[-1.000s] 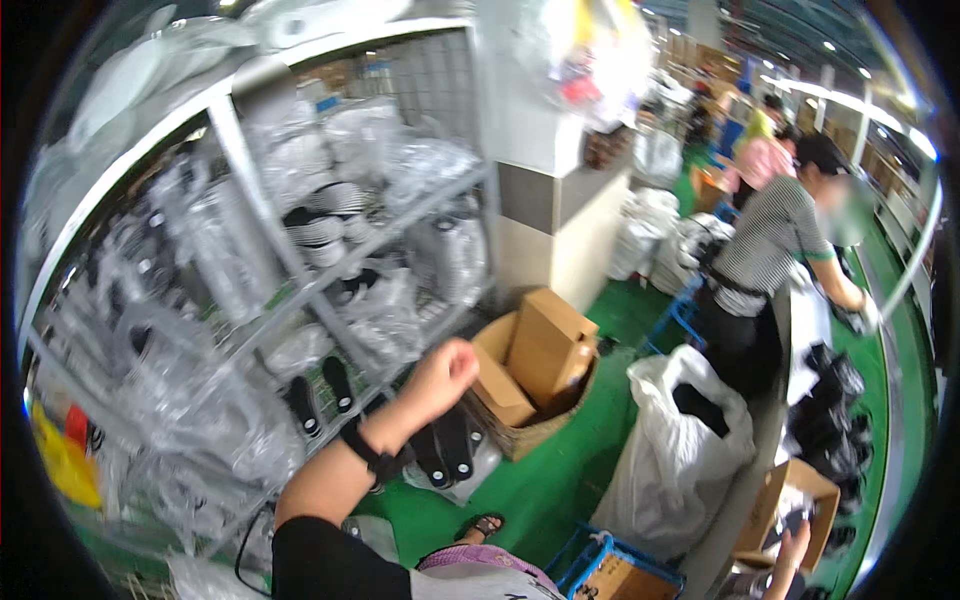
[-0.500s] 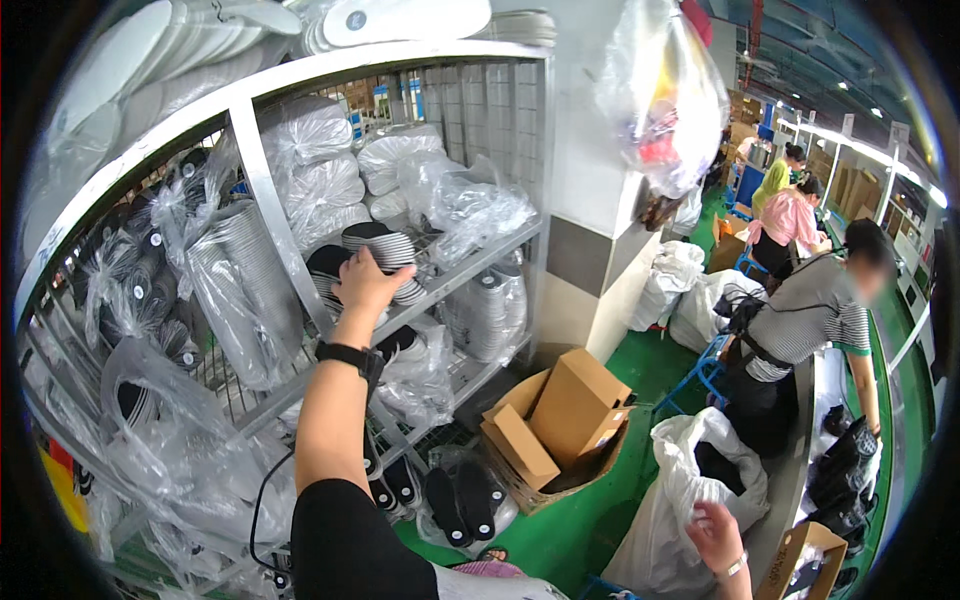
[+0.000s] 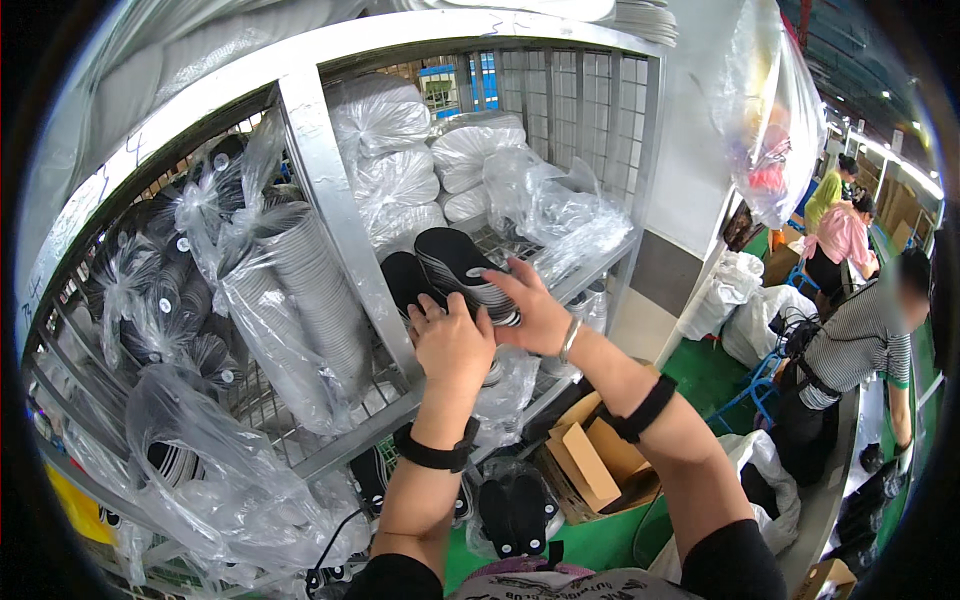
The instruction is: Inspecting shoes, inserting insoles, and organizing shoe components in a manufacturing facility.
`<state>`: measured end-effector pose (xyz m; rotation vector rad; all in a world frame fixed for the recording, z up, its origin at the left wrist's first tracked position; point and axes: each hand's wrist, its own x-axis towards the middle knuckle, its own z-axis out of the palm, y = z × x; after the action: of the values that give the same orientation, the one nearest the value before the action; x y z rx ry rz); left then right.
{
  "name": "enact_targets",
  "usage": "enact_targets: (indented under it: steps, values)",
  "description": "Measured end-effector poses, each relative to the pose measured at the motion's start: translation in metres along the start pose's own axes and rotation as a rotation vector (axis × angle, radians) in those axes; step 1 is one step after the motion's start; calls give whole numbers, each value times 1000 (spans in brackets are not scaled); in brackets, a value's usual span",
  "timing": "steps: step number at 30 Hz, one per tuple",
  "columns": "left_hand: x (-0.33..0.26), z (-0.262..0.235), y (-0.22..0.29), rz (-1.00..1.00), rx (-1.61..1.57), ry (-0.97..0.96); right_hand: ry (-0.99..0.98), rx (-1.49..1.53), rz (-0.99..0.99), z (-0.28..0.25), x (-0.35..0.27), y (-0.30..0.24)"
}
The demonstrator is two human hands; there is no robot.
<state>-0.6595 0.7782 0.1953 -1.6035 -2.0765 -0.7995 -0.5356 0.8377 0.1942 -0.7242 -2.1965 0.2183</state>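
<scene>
Two stacks of black-topped insoles with pale edges sit side by side on a metal rack shelf. At the front of the left insole stack, my left hand has its fingers bent over the edge. My right hand grips the near end of the right insole stack, its fingertips on the top insole. Both hands are close together, thumbs nearly meeting. The undersides of the stacks are partly hidden by my hands.
Bagged insole stacks fill the rack on the left and behind. Below right stands an open cardboard box. A white sack is farther right, near a co-worker at a conveyor line. Bagged black insoles lie on the floor.
My right hand has come over from the white sack at the lower right to the insole stacks. My left hand has shifted from the right stack to the left one. The view has turned left.
</scene>
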Motion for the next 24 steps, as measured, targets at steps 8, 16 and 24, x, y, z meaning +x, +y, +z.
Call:
enact_targets:
  steps: [8, 16, 24]
  values:
    - [10, 0, -3, -118, -105, -25, -100, 14, 46, 17, 44, 10]
    - [5, -2, 2, -167, -528, 335, 368, -259, 77, 22, 45, -29]
    - [6, 14, -8, -221, -323, 273, 672, -206, 171, -31, 12, -45]
